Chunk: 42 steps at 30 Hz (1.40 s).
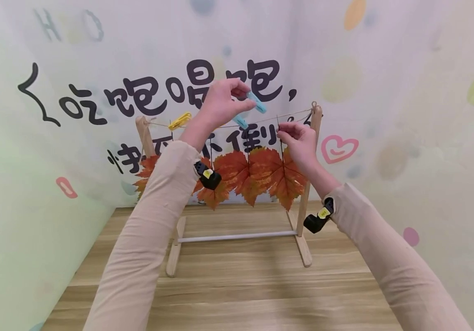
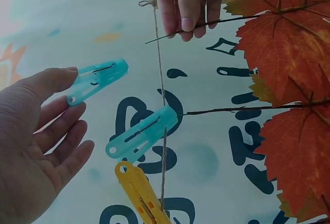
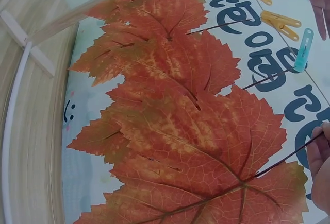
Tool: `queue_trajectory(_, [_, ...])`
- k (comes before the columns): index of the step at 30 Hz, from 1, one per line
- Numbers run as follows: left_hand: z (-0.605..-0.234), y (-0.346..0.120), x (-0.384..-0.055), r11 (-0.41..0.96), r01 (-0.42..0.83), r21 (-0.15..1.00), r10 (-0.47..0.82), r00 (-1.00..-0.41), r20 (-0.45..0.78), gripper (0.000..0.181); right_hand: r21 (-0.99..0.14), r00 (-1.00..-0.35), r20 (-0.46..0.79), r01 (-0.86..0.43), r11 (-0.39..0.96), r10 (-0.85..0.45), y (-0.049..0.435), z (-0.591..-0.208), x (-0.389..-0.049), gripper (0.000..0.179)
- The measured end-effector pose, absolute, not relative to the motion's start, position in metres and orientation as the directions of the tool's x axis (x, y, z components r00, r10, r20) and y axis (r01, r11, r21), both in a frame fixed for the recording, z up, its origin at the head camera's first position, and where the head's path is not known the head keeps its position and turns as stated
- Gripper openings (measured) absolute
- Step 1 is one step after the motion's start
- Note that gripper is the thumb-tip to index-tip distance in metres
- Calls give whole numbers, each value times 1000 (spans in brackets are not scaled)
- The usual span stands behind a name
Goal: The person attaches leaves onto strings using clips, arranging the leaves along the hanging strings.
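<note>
My left hand (image 1: 224, 102) pinches a light-blue clothespin (image 2: 98, 81) by one end, above the string (image 2: 159, 59) and apart from it. With thumb and fingertips, my right hand (image 1: 301, 141) grips the dark stem (image 2: 227, 20) of a red-orange maple leaf (image 1: 287, 180) near the right post. The stem's tip crosses the string in the left wrist view. Another blue clothespin (image 2: 142, 134) clips the neighbouring leaf's stem to the string. Past it, a yellow clothespin (image 2: 140, 193) is on the string too. More maple leaves (image 3: 165, 64) hang in an overlapping row.
The string is tied between two wooden posts (image 1: 316, 120) of a stand. A white rod (image 1: 237, 237) joins its feet low over the wood-grain table (image 1: 237, 294). Behind it is a pale wall (image 1: 390, 92) with large black characters and a pink heart (image 1: 339, 149).
</note>
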<state>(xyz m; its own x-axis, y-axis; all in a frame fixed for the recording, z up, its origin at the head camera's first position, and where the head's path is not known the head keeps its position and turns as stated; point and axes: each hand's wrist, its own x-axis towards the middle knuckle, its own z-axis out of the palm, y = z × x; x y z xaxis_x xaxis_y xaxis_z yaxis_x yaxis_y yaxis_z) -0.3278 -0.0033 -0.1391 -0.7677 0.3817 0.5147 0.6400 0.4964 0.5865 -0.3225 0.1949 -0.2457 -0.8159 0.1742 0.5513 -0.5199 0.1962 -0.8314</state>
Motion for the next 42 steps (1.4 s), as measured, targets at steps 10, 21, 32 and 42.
queue_trajectory(10, [-138,13,-332,521,650,553,419,-759,498,29,-861,-823,507,-495,114,256,194,-243,-325,21])
queue_trajectory(21, [-144,19,-340,569,618,543,389,-784,484,30,-862,-827,505,-499,94,247,195,-245,-326,23])
queue_trajectory(32, [-151,16,-347,563,622,544,345,-775,530,25,-861,-820,508,-493,126,265,188,-242,-329,19])
queue_trajectory(42, [-153,23,-353,581,640,502,358,-755,549,23,-855,-816,518,-501,133,258,187,-243,-330,20])
